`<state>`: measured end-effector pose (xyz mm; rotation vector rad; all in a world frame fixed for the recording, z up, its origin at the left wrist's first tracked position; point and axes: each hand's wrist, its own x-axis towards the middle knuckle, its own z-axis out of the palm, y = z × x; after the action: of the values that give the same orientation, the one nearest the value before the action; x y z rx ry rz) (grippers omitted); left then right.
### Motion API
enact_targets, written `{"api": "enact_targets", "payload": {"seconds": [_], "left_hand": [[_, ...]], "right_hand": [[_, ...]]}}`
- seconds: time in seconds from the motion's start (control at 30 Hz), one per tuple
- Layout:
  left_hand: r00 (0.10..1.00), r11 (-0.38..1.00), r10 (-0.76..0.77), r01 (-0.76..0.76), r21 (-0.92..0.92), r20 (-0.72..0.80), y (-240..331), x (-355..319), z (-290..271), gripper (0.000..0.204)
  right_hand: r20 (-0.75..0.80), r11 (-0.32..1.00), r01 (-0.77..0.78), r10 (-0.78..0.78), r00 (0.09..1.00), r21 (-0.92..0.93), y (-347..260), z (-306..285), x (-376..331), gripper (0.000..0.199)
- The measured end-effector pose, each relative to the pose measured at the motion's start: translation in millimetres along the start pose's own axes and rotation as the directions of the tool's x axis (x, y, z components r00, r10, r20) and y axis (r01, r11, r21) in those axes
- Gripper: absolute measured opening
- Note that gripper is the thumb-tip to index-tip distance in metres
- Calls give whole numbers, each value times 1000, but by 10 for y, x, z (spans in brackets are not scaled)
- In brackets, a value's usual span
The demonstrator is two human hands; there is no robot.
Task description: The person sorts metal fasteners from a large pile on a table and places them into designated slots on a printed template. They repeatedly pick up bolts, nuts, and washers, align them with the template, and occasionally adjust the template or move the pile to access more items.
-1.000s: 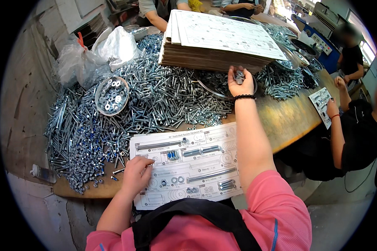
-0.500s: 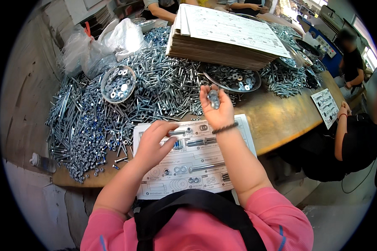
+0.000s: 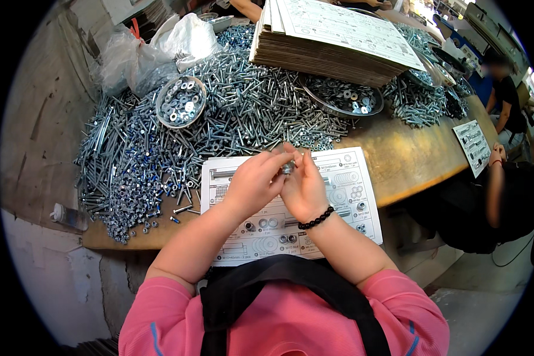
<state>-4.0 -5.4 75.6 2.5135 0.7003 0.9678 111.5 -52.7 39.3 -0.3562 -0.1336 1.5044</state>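
Above the printed card [image 3: 369, 196] on the table's near edge, my two hands meet. My right hand [image 3: 307, 191], with a dark beaded bracelet at its wrist, is cupped palm up around a small stack of metal washers [image 3: 288, 168]. From the left, the fingers of my left hand [image 3: 252, 181] pinch at that same stack; its fingertips partly hide it. Bolts and nuts lie on the card over their drawings, among them two nuts [image 3: 288, 239] near its lower edge and a pair of washers [image 3: 268, 223]. My forearms and hands cover other parts.
A wide heap of bolts [image 3: 243, 113] and nuts [image 3: 121, 207] spreads beyond the card. A bowl of washers [image 3: 181, 102] sits in it. Printed cards form a tall stack [image 3: 326, 56] behind a metal pan [image 3: 365, 107]. At right, a co-worker holds another card [image 3: 472, 145].
My right hand has come back from near the pan to above the card, bringing the washers. My left hand has lifted from the card to meet it. The view has shifted slightly.
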Motion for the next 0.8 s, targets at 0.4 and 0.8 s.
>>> {"api": "enact_targets", "payload": {"seconds": [0.4, 0.8], "left_hand": [[964, 965, 263, -262, 18, -44, 138, -1, -145, 58], [956, 905, 274, -222, -362, 99, 300, 83, -227, 40]], "right_hand": [[54, 787, 0, 42, 998, -617, -216, 20, -385, 30], [240, 454, 128, 197, 951, -882, -718, 209, -671, 35]]}}
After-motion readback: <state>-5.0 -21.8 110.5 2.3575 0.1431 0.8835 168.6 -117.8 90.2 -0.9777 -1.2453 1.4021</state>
